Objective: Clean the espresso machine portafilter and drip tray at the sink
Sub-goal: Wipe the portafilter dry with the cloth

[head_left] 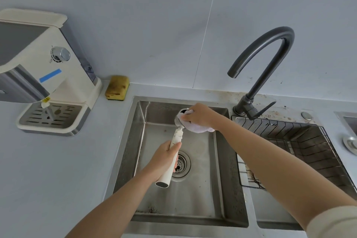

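Note:
Over the steel sink my left hand grips the white handle of the portafilter, its metal basket end pointing away from me. My right hand presses a white cloth against the basket and covers most of it. The cream espresso machine stands on the counter at the left, and its slotted metal drip tray sits in place in its base.
A dark curved faucet rises behind the sink's right corner, with no water running. A wire rack fills the right basin. A worn yellow sponge lies against the wall. The drain strainer is just right of my left hand.

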Motion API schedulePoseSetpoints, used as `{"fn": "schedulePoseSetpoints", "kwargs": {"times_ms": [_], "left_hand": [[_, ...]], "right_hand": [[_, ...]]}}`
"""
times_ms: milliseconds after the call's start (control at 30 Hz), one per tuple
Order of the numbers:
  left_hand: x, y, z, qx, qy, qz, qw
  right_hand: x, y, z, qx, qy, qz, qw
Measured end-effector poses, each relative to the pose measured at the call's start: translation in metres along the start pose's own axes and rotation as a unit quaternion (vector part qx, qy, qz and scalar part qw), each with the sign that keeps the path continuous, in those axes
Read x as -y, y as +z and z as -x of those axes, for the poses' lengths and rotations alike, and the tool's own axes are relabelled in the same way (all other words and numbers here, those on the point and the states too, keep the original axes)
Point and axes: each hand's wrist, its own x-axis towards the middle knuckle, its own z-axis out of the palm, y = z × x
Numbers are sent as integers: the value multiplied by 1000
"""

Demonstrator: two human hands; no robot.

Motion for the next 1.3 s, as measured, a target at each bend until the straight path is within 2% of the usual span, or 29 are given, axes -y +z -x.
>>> {"fn": "schedulePoseSetpoints", "kwargs": {"times_ms": [67,167,233,300,400,500,600,667,733,867,1000,1067,1133,1233,1300], "left_hand": [[0,2,-1,-14,5,-21,1000],[1,6,-4,-49,7,-30,998],[2,9,-5,-62,8,-39,997],[5,11,-4,-63,9,-43,997],[7,9,-3,-64,15,-59,996],[8,4,-6,-61,19,-63,996],[9,-1,-7,-56,21,-61,996],[10,-2,-6,-52,22,-59,997],[11,-2,-3,-48,23,-61,997],[10,-3,-1,-44,35,-62,996],[9,-4,-1,-34,28,-92,995],[9,-4,-1,-32,23,-108,993],[9,-3,-2,-31,19,-133,991],[9,-5,-5,-38,15,-149,988],[9,-9,-8,-42,14,-143,989]], "right_hand": [[0,-4,-5,-8,19,-73,997],[-2,-3,-9,-8,105,-268,958],[-4,1,-11,-17,112,-343,932],[-9,9,-13,-37,111,-369,922],[-13,12,-12,-68,55,-276,957],[-11,4,-5,-63,-32,-50,996],[-9,-2,-4,-77,-50,135,987],[-10,-1,-7,-75,-49,195,977],[-8,-4,-11,-41,-36,203,978],[-2,-20,-8,29,31,32,999],[-3,-18,-2,60,79,-137,986],[-6,-15,-2,110,144,-277,944],[-8,-12,-1,168,196,-360,897],[-12,-8,-6,154,205,-406,877],[-15,-3,-9,144,215,-477,840]]}}
